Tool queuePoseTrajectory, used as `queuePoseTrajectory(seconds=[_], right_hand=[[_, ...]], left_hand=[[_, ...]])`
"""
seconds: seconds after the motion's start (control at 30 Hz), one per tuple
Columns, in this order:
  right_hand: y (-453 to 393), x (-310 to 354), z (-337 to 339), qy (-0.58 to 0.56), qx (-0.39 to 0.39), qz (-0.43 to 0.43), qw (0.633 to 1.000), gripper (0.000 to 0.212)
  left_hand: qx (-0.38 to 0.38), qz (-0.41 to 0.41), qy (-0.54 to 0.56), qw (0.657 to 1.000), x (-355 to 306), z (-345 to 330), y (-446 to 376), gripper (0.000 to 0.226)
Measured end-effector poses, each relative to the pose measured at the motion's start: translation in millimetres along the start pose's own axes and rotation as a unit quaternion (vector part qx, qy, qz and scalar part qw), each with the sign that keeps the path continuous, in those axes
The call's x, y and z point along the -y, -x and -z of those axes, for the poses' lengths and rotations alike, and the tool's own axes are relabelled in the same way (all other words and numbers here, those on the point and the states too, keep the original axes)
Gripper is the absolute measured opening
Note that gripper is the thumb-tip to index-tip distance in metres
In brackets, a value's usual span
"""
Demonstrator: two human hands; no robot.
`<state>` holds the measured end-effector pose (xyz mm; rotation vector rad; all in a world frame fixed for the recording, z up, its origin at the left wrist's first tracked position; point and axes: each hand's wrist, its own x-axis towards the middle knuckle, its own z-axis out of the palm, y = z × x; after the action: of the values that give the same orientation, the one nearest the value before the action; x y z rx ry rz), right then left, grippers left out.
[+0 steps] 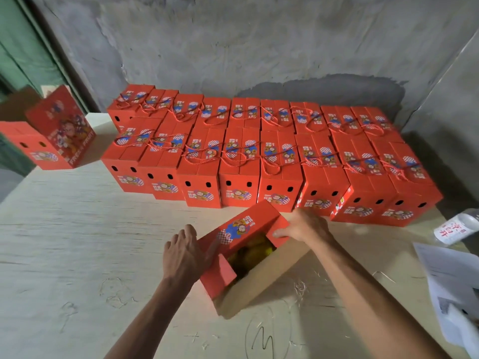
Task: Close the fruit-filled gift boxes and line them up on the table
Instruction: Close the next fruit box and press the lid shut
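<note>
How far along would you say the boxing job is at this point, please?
Mostly done: two rows of closed boxes stand lined up on the table. In hand: the open box, fruit still showing, left hand on its side, right hand gripping a flap. Left: closing and aligning it.

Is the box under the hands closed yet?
Still open: the box shows yellow fruit through its top, one flap only partly folded.

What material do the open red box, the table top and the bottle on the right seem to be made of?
Open red box: printed cardboard; its raised flap is plain brown inside, matte red outside.
Table top: probably pale unfinished wood or plywood; faint grain lines and pen scribbles show.
Bottle: looks like clear plastic with a white label, but it is blurred, so uncertain.
</note>
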<state>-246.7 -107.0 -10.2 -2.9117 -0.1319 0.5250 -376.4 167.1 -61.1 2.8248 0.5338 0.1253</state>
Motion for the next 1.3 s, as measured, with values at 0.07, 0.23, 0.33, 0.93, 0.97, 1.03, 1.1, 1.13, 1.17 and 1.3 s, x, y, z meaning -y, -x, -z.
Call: queuePoseTrajectory(seconds=[0.07, 0.23, 0.33, 0.93, 0.97, 1.03, 1.1, 1.13, 1.17, 1.3], right_hand=[[-11.1, 15.3, 13.5, 0.034, -0.019, 0.008, 0.999, 0.061], [-32.6, 40.8, 32.9, 0.011, -0.043, 0.015, 0.999, 0.041], [-41.6, 36.3, 33.4, -0.087, -0.056, -0.025, 0.994, 0.025], [54.8, 82.8, -32.6, -0.337, -0.016, -0.014, 0.941, 0.069], [51.3, 85.4, -28.5, -0.309, -0.016, -0.014, 0.951, 0.069], [41.7, 85.4, -19.4, -0.264, -0.005, -0.003, 0.964, 0.072], [32.1, 80.9, -8.4, -0.254, 0.011, 0.034, 0.967, 0.072], [26.7, 77.2, -2.6, -0.256, 0.019, 0.056, 0.965, 0.071], [21.0, 74.1, 3.7, -0.253, 0.028, 0.078, 0.964, 0.072], [-1.1, 63.0, 16.2, -0.212, 0.027, 0.137, 0.967, 0.078]], left_hand=[[0.013, -0.006, -0.022, 1.0, -1.4, 2.5, 5.6, 0.084], [-0.02, -0.034, 0.051, 0.998, -16.2, -7.9, 32.5, 0.089], [-0.015, -0.096, 0.043, 0.994, -16.7, -13.1, 38.8, 0.083], [0.124, -0.003, -0.123, 0.985, -78.8, -20.5, 52.4, 0.095], [0.125, -0.019, -0.103, 0.987, -79.3, -20.0, 55.9, 0.095], [0.119, -0.061, -0.038, 0.99, -80.7, -20.6, 61.3, 0.085], [0.099, -0.114, 0.033, 0.988, -80.3, -23.5, 59.5, 0.069], [0.085, -0.152, 0.054, 0.983, -80.1, -26.1, 56.9, 0.061], [0.069, -0.201, 0.059, 0.975, -80.1, -29.6, 54.0, 0.056], [0.017, -0.317, 0.084, 0.944, -82.5, -45.5, 50.4, 0.043]])
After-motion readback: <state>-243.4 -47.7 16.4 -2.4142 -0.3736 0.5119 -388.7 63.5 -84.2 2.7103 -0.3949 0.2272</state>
